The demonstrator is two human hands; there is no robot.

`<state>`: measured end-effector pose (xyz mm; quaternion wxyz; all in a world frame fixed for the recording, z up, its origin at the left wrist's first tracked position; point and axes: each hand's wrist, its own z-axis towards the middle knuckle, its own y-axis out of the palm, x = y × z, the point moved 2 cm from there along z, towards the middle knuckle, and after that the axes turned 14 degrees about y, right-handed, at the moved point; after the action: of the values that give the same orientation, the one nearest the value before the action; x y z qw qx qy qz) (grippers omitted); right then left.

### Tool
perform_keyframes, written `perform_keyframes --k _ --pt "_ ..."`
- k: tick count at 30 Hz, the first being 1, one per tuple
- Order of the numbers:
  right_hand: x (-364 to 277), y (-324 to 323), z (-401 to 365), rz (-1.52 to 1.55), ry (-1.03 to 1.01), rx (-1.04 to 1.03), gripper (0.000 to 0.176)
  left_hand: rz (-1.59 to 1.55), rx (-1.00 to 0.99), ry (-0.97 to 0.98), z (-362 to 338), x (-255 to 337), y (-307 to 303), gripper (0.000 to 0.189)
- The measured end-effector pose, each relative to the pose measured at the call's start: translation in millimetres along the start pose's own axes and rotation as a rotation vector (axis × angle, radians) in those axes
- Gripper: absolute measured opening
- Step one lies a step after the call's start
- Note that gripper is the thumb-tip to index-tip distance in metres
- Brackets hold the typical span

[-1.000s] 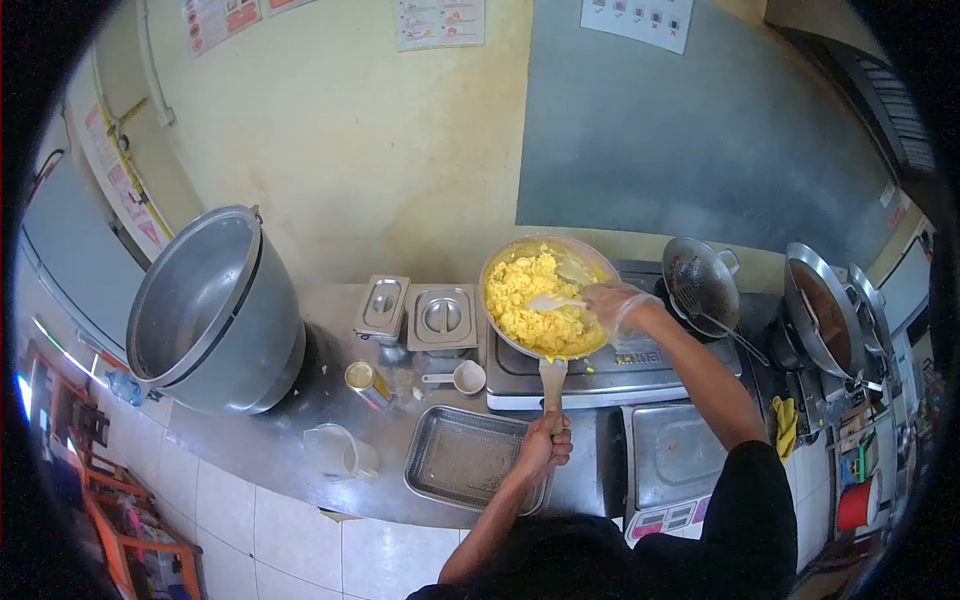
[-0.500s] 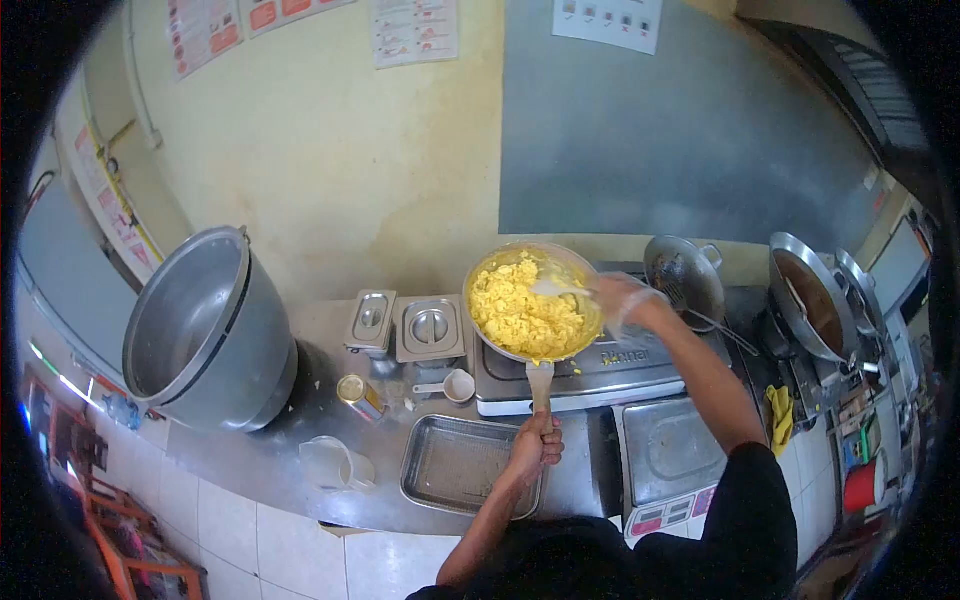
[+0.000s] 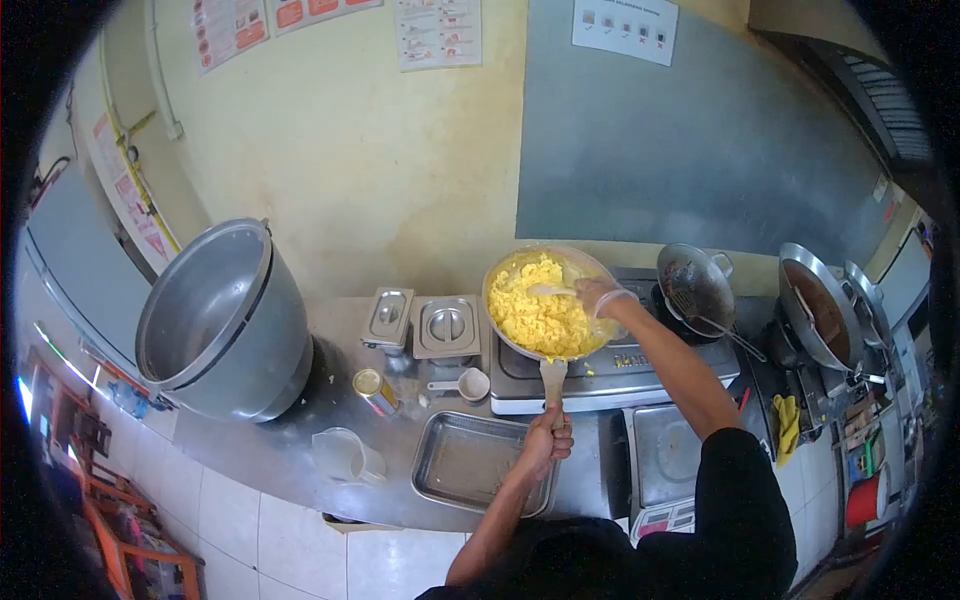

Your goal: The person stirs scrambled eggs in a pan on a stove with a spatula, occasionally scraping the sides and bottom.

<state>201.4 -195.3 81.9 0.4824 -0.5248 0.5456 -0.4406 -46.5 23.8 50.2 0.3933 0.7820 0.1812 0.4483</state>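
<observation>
The pale wooden handle (image 3: 552, 378) of a round metal frying pan (image 3: 583, 265) is gripped by the left hand (image 3: 548, 437), with the fingers wrapped tightly around its near end. The frying pan is seen resting on a flat steel-cased hob (image 3: 650, 365) that stands against the wall. It is filled with a heap of yellow scrambled egg (image 3: 540, 318).

The right hand (image 3: 600, 297) (covered by a thin clear plastic glove) is held over the far right side of the pan. Its fingers are closed on a white spatula (image 3: 548, 291), the blade of which lies on the egg.

A shallow rectangular steel tray (image 3: 470, 468) is set on the counter just beside the left hand, in front of the hob. Two small lidded steel containers (image 3: 446, 325) are placed just left of the pan, and a small white measuring scoop (image 3: 468, 383) lies between them and the tray. A large grey metal pot (image 3: 225, 320) is seen tilted at the far left, well apart from both hands. A dark wok (image 3: 697, 278) holding a wire skimmer is placed to the right of the pan.
</observation>
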Motion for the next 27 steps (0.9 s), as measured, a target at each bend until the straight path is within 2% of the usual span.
perform_keyframes --k 1,4,5,8,9,12,15,18,20,22,25,27 --pt "8.0 6.0 5.9 0.0 0.029 0.031 0.02 0.001 -0.006 -0.004 -0.4 0.5 0.1 0.039" --pt "-14.0 -11.0 -42.5 0.008 -0.066 0.008 0.019 0.01 -0.025 0.001 5.9 3.1 1.0 0.038" --pt "-3.3 -12.8 -37.2 0.063 0.0 -0.101 0.018 0.015 -0.024 0.001 5.3 0.2 -1.5 0.037" --pt "-1.9 -11.7 -59.0 -0.092 -0.014 -0.01 0.019 0.02 -0.017 -0.007 3.8 2.3 -3.4 0.037" --pt "-20.7 -36.3 -88.0 0.03 0.038 -0.071 0.02 0.02 -0.018 -0.012 4.7 3.7 -3.3 0.037" --pt "17.1 -9.3 -65.2 -0.086 -0.014 0.032 0.02 0.003 -0.024 -0.031 3.2 -5.9 -9.5 0.037" --pt "-12.0 -54.3 -104.5 -0.049 0.07 -0.174 0.021 0.002 -0.027 -0.013 6.4 1.2 -7.0 0.037" --pt "-6.8 -66.7 -95.9 -0.077 0.12 -0.076 0.019 -0.009 -0.015 -0.031 2.6 2.7 -4.0 0.036" --pt "-13.5 -39.8 -73.7 -0.01 -0.063 0.072 0.017 -0.012 -0.001 -0.042 0.3 3.0 -1.6 0.035" --pt "-49.8 -41.3 -70.7 0.085 -0.046 0.08 0.02 0.004 0.015 -0.042 -0.1 4.6 1.7 0.035" --pt "-92.9 -29.8 -70.3 0.049 -0.027 -0.021 0.022 0.001 -0.005 -0.045 1.7 1.8 -4.0 0.035" --pt "-73.2 -21.1 -44.4 0.042 -0.025 0.072 0.025 0.014 0.002 -0.024 2.9 1.8 -5.3 0.036"
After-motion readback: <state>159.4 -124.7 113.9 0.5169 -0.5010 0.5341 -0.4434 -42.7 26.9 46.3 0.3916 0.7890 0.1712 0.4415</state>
